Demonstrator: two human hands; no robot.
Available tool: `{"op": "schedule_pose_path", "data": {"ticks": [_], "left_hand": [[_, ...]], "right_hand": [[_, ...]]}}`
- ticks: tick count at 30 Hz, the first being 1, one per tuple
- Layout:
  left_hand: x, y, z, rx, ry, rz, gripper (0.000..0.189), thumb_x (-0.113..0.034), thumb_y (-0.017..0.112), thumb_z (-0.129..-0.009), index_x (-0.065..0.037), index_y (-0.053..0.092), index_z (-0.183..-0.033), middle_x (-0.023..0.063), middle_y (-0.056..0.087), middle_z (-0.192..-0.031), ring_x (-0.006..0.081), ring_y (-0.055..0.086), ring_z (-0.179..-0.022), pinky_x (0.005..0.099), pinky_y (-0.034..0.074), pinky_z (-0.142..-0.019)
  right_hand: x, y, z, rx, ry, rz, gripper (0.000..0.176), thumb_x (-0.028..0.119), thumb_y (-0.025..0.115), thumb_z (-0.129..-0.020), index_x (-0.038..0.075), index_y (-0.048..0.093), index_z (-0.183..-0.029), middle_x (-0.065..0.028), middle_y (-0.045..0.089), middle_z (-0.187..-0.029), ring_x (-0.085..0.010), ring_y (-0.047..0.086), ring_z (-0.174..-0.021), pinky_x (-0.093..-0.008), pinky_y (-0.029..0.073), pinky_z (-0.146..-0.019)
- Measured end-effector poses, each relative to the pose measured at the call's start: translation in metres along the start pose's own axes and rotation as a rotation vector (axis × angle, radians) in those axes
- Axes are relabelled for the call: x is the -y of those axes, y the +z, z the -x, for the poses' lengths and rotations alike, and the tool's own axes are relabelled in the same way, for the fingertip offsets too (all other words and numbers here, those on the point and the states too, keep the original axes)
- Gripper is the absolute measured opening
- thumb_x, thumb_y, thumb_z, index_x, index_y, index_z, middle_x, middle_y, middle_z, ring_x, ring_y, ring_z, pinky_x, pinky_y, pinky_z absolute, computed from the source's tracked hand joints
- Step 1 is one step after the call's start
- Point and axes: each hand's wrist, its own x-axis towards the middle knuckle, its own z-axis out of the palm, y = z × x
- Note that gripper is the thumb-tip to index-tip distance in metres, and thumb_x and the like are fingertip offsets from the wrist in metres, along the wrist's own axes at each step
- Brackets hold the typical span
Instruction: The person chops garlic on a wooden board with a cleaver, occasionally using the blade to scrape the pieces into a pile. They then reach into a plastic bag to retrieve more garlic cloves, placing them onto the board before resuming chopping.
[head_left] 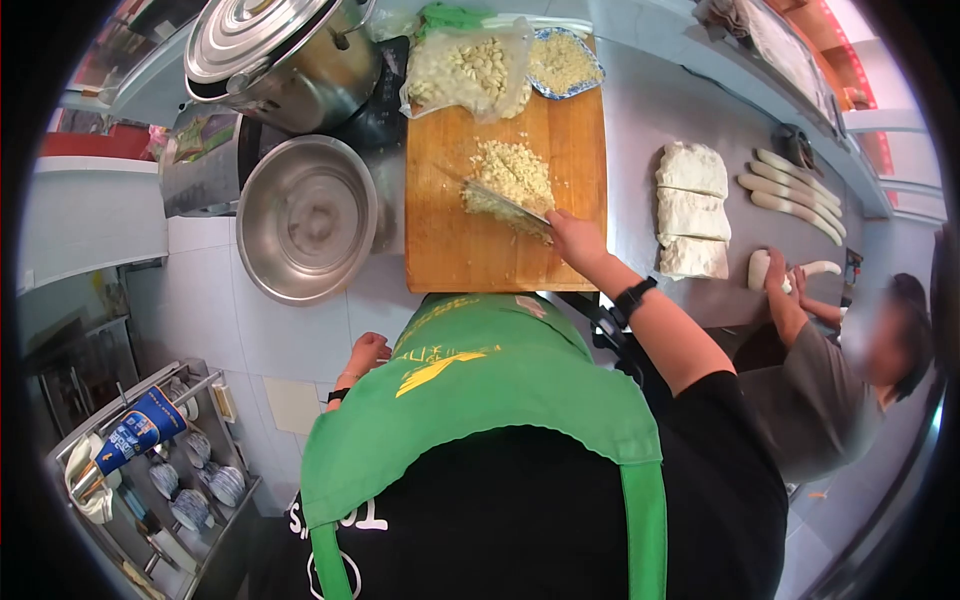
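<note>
My right hand (577,243) is closed around the handle of a kitchen knife (505,203). Its blade slants across a pile of chopped garlic (512,170) on the wooden cutting board (440,255). Away from the board, my left hand (369,353) hangs low beside the green apron (510,385), fingers curled in, with nothing visible in it. A clear plastic bag of peeled garlic cloves (480,65) lies at the board's far end. Beside it, a blue-and-white dish (541,91) holds finely minced garlic (562,62).
Left of the board are a steel basin (268,240) and a large lidded pot (325,85). To the right lie dough slabs (693,217) and several dough rolls (797,200); a co-worker's hands (782,275) press another roll. A rack of bowls (235,420) stands lower left.
</note>
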Motion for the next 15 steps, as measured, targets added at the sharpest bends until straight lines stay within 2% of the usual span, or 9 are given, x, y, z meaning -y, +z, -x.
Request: {"op": "schedule_pose_path", "data": {"ticks": [3, 5, 8, 12, 14, 15], "left_hand": [[-0.005, 0.003, 0.004, -0.012, -0.026, -0.012, 0.023, -0.024, 0.056, -0.09, -0.006, 0.054, -0.103, 0.0106, 0.065, -0.088, 0.0221, 0.064, -0.076, 0.0385, 0.053, -0.069], [-0.003, 0.0, 0.006, -0.012, -0.024, -0.004, 0.022, -0.024, 0.056, -0.09, -0.006, 0.054, -0.103, 0.0106, 0.065, -0.088, 0.022, 0.064, -0.076, 0.0386, 0.054, -0.068], [-0.008, 0.007, 0.012, -0.01, -0.033, -0.023, 0.022, -0.023, 0.056, -0.09, -0.006, 0.054, -0.103, 0.0105, 0.065, -0.087, 0.0219, 0.064, -0.077, 0.0386, 0.055, -0.067], [-0.011, 0.01, 0.004, -0.025, -0.046, 0.012, 0.02, -0.022, 0.055, -0.09, -0.006, 0.054, -0.102, 0.0102, 0.065, -0.086, 0.0218, 0.064, -0.077, 0.0384, 0.055, -0.067], [-0.011, 0.011, 0.003, -0.009, -0.024, 0.046, 0.019, -0.022, 0.055, -0.09, -0.006, 0.055, -0.101, 0.0098, 0.065, -0.086, 0.0217, 0.064, -0.076, 0.0383, 0.055, -0.067], [-0.011, 0.012, 0.005, -0.007, -0.031, 0.031, 0.019, -0.022, 0.055, -0.09, -0.006, 0.055, -0.101, 0.0098, 0.065, -0.086, 0.0217, 0.064, -0.076, 0.0383, 0.055, -0.067]], "right_hand": [[-0.011, 0.013, -0.012, 0.057, 0.061, 0.013, 0.011, 0.015, 0.052, -0.088, 0.005, 0.051, -0.094, -0.0164, 0.059, -0.085, -0.039, 0.06, -0.077, -0.048, 0.048, -0.066], [0.005, -0.005, -0.009, -0.02, 0.101, -0.079, 0.012, 0.015, 0.052, -0.089, 0.005, 0.05, -0.094, -0.0183, 0.059, -0.087, -0.0401, 0.06, -0.079, -0.049, 0.048, -0.068], [-0.016, 0.021, -0.012, 0.015, 0.167, -0.009, 0.012, 0.015, 0.051, -0.089, 0.005, 0.051, -0.095, -0.0196, 0.06, -0.088, -0.041, 0.06, -0.08, -0.0495, 0.048, -0.068], [-0.008, 0.006, -0.013, 0.024, 0.158, -0.045, 0.013, 0.015, 0.051, -0.089, 0.004, 0.051, -0.096, -0.0205, 0.06, -0.09, -0.0416, 0.06, -0.08, -0.0497, 0.047, -0.069], [0.002, -0.002, -0.009, -0.113, 0.206, -0.131, 0.014, 0.016, 0.052, -0.089, 0.004, 0.052, -0.097, -0.021, 0.061, -0.091, -0.0416, 0.06, -0.081, -0.0498, 0.047, -0.071], [-0.004, 0.006, -0.006, -0.111, 0.207, -0.129, 0.014, 0.016, 0.052, -0.089, 0.004, 0.052, -0.097, -0.021, 0.061, -0.091, -0.0416, 0.06, -0.081, -0.0498, 0.047, -0.071]]}}
